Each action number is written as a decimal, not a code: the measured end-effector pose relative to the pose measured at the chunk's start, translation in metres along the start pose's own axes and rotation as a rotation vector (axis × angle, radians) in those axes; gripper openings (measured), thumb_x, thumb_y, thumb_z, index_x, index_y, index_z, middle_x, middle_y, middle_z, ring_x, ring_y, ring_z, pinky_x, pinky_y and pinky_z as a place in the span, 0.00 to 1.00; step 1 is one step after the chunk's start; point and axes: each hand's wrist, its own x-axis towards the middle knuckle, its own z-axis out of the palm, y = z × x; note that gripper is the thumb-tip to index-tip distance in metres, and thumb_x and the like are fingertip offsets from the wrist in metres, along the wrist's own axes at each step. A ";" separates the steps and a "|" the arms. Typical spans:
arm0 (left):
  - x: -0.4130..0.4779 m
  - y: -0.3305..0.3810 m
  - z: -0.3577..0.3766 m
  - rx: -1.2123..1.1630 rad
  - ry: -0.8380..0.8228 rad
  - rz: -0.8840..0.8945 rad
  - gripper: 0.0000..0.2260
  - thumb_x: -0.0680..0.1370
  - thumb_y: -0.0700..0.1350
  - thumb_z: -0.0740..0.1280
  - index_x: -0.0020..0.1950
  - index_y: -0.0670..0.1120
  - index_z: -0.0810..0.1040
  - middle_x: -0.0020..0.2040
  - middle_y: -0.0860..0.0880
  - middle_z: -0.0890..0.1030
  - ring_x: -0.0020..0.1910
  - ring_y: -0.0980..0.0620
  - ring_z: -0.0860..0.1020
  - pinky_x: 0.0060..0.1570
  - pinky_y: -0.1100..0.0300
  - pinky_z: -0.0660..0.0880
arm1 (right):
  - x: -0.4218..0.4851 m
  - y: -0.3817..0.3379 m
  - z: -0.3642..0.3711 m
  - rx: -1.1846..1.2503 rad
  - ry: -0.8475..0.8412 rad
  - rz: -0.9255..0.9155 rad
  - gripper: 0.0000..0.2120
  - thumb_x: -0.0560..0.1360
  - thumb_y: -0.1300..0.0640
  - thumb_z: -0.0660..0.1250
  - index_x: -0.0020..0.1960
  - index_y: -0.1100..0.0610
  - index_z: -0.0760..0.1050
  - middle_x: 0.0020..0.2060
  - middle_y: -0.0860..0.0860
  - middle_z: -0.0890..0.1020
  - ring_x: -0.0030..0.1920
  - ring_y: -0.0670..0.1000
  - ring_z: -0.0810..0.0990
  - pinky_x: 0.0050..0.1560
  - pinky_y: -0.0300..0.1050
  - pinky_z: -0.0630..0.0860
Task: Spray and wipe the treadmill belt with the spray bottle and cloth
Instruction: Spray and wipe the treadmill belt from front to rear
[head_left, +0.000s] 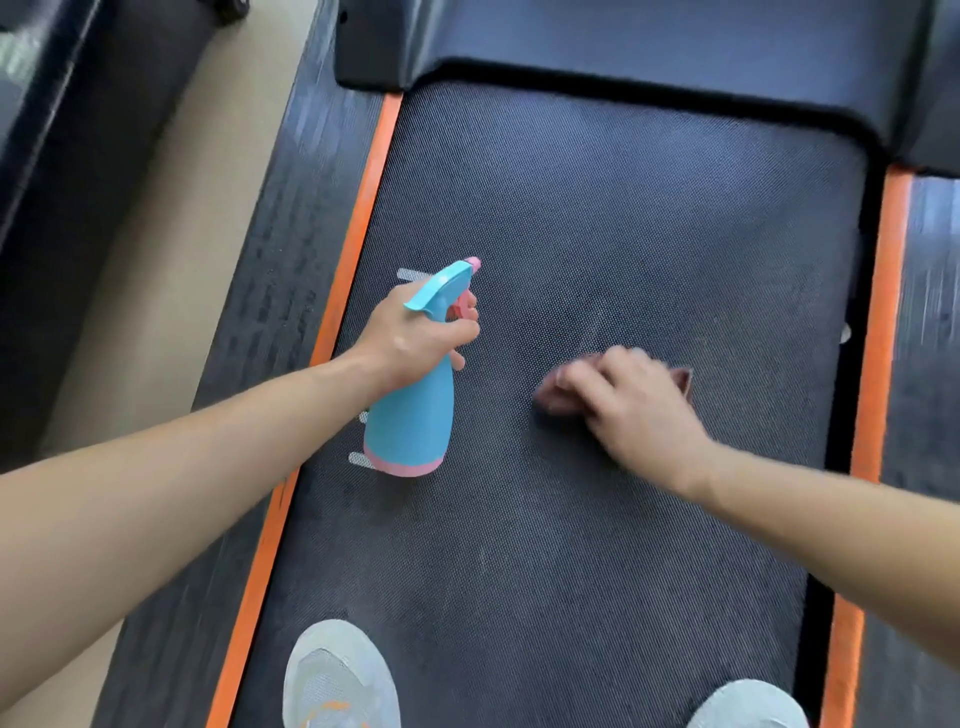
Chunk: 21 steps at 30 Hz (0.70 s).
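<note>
We are standing on the treadmill belt (597, 234) and looking down at it, with our two pale shoes (337, 675) at the bottom edge of the view. Our left hand (410, 338) is gripping the neck of the blue and pink spray bottle (410, 415), with fingers wrapping round it just under the trigger. The bottle is hanging upright over the left part of the belt, its nozzle pointing away from us. Our right hand (634, 405) is pressing the dark cloth (681, 380) down onto the middle of the belt, with its fingers curling over the cloth. The hand is blurring, and only a corner of the cloth is sticking out on its far side. An orange strip (358, 223) is running along each side of the belt, and the black motor cover (623, 47) is sitting across its far end.
</note>
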 end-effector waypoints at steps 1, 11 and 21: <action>0.001 0.000 0.000 0.005 0.008 -0.009 0.10 0.75 0.41 0.74 0.55 0.51 0.85 0.54 0.49 0.86 0.36 0.50 0.85 0.42 0.58 0.83 | -0.020 -0.015 0.002 -0.001 -0.058 -0.123 0.18 0.73 0.56 0.68 0.62 0.55 0.74 0.48 0.57 0.72 0.44 0.60 0.72 0.41 0.57 0.75; -0.009 -0.008 0.003 0.026 -0.025 -0.027 0.12 0.77 0.39 0.73 0.53 0.56 0.83 0.50 0.51 0.85 0.35 0.52 0.85 0.39 0.61 0.83 | 0.101 0.038 -0.012 -0.046 0.047 0.127 0.19 0.77 0.48 0.68 0.65 0.54 0.73 0.53 0.60 0.73 0.51 0.65 0.75 0.46 0.62 0.78; -0.014 -0.023 -0.020 -0.020 0.084 -0.091 0.05 0.76 0.38 0.72 0.51 0.46 0.82 0.49 0.48 0.85 0.36 0.48 0.84 0.42 0.54 0.84 | 0.026 -0.062 0.022 -0.042 -0.063 -0.375 0.15 0.77 0.56 0.63 0.63 0.56 0.72 0.50 0.57 0.73 0.44 0.59 0.72 0.39 0.56 0.71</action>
